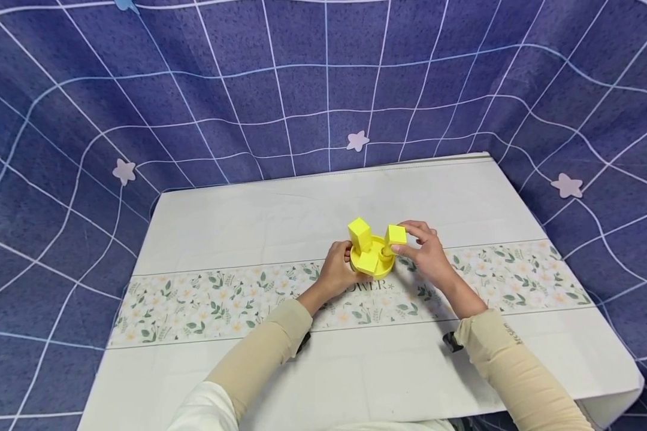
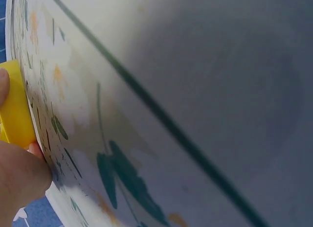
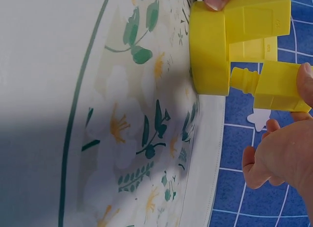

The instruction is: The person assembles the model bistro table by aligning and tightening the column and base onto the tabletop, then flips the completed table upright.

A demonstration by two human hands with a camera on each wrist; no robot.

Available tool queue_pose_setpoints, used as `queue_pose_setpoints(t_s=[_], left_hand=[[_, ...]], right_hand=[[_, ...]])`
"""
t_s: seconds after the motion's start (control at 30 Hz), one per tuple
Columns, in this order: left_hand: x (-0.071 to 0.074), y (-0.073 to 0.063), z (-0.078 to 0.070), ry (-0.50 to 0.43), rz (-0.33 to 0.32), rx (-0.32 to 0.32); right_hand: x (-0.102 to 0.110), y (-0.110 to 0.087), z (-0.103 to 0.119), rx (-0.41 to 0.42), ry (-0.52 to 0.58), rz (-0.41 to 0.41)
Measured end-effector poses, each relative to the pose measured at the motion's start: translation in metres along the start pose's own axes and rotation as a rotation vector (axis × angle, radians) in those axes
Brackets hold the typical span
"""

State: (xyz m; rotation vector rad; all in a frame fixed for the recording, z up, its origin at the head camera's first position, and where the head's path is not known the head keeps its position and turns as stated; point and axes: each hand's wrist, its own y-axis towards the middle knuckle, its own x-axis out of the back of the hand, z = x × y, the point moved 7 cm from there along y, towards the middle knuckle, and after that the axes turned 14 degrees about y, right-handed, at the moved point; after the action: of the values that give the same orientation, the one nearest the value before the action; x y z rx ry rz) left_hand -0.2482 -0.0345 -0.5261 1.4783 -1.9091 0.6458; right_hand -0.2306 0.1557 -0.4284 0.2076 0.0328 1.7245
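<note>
A round yellow base (image 1: 383, 273) stands on the table in front of the person. My left hand (image 1: 335, 270) grips its left side, the thumb at the near edge. Two yellow square-bodied pieces, a tall one (image 1: 359, 233) and a leaning one (image 1: 367, 263), stand in the base. Between thumb and fingers, my right hand (image 1: 430, 256) pinches a third yellow square-bodied piece (image 3: 279, 85). Its ribbed neck (image 3: 243, 80) points down at the base; how far it sits inside cannot be told. In the left wrist view, only part of the yellow base (image 2: 19, 109) shows beside the hand.
A white cloth (image 1: 237, 221) with a flowered band (image 1: 205, 302) covers the table. Behind and at both sides hangs a blue curtain (image 1: 302, 90) with white grid lines and stars. Near the right cuff there is a small black object (image 1: 452, 342).
</note>
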Motion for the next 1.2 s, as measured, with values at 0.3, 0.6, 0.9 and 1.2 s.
queue_pose_setpoints(t_s=[0.3, 0.6, 0.9, 1.2], left_hand=[[0.0, 0.0, 0.001, -0.004, -0.008, 0.005], [-0.001, 0.0, 0.001, 0.013, 0.002, 0.005], [0.001, 0.0, -0.001, 0.027, -0.009, 0.003], [-0.001, 0.0, 0.001, 0.028, -0.004, 0.027]], right_hand=[[0.004, 0.01, -0.04, 0.027, -0.014, 0.005], [0.001, 0.011, -0.052, 0.01, -0.019, -0.04], [-0.008, 0.012, -0.052, 0.091, -0.039, -0.147], [-0.016, 0.014, -0.056, 0.081, -0.1, -0.143]])
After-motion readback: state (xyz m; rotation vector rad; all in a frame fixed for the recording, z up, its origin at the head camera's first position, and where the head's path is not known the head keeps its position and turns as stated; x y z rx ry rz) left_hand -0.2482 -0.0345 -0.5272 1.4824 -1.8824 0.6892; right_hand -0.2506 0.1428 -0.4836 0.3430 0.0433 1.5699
